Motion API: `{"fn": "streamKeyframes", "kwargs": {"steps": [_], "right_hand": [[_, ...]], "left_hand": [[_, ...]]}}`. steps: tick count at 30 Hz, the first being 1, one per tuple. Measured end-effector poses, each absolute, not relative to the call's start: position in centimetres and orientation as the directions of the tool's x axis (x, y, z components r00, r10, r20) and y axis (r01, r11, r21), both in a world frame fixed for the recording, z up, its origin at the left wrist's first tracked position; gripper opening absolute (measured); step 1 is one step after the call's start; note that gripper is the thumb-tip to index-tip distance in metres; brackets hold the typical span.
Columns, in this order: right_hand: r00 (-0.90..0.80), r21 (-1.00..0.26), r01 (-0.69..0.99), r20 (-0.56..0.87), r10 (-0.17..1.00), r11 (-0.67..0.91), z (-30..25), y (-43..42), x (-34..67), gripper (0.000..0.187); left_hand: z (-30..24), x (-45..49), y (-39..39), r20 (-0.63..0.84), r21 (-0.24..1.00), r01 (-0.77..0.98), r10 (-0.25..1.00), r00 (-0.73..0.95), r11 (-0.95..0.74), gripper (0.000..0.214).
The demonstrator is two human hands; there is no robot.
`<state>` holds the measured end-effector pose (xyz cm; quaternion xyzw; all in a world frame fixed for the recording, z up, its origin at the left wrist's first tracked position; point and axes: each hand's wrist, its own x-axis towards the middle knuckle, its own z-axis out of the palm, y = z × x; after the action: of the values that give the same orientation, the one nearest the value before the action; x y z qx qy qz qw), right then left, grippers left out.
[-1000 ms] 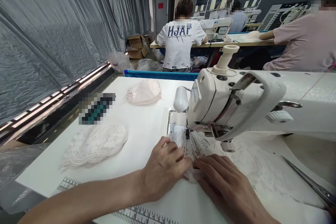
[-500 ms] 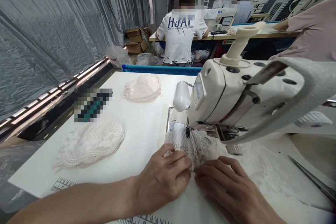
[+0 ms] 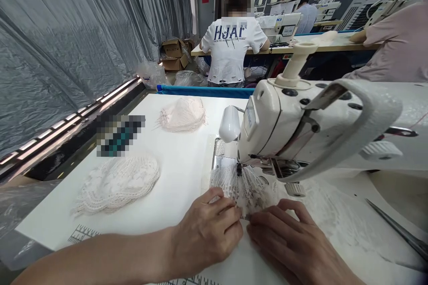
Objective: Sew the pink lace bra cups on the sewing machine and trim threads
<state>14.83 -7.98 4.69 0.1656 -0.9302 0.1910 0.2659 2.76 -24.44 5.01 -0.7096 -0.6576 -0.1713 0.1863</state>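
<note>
A white lace piece point(image 3: 239, 185) lies fanned out under the needle of a cream sewing machine point(image 3: 301, 129). My left hand point(image 3: 209, 229) rests on the table with curled fingers pinching the near edge of the lace. My right hand point(image 3: 290, 240) lies beside it, fingers pressed flat on the same edge. The two hands almost touch just in front of the presser foot.
A stack of white lace pieces point(image 3: 115, 185) and a pinkish stack point(image 3: 182, 116) lie on the white table point(image 3: 180, 160). Scissors point(image 3: 397, 229) lie at the right. Grey plastic sheeting hangs at the left. Other people sit at sewing tables beyond.
Both hands have slid slightly toward me along the lace edge; the view shifted a little. The lace stays under the needle.
</note>
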Motion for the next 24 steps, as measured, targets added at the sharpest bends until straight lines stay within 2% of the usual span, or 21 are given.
{"fn": "streamKeyframes", "kwargs": {"steps": [6, 8, 10, 13, 19, 24], "right_hand": [[-0.819, -0.281, -0.409, 0.534, -0.213, 0.868, 4.5, -8.0, 15.1, 0.017], [-0.813, -0.294, -0.424, 0.541, -0.216, 0.857, 4.4, -8.1, 15.1, 0.022], [-0.786, -0.28, -0.435, 0.583, -0.209, 0.856, 4.3, -8.1, 14.9, 0.035], [-0.756, -0.203, -0.406, 0.622, -0.202, 0.891, 4.4, -7.8, 14.6, 0.05], [-0.805, 0.052, -0.322, 0.511, -0.303, 0.945, 5.5, -5.9, 13.7, 0.051], [-0.785, 0.105, -0.239, 0.564, -0.256, 0.965, 5.6, -5.3, 12.0, 0.055]], "left_hand": [[5.7, 2.9, -24.5, 0.42, -0.014, 0.998, 0.906, 0.057, -0.057, 0.015], [5.9, 3.0, -24.5, 0.413, 0.01, 0.999, 0.91, 0.045, -0.054, 0.014], [5.9, 3.1, -24.5, 0.408, 0.037, 0.998, 0.913, 0.027, -0.046, 0.013], [5.9, 3.0, -24.5, 0.389, 0.076, 0.996, 0.921, 0.004, -0.037, 0.013], [6.1, 2.1, -23.9, 0.333, 0.107, 0.994, 0.943, -0.025, -0.012, 0.025], [6.3, 0.3, -22.4, 0.334, 0.077, 0.997, 0.941, -0.055, 0.031, 0.017]]}}
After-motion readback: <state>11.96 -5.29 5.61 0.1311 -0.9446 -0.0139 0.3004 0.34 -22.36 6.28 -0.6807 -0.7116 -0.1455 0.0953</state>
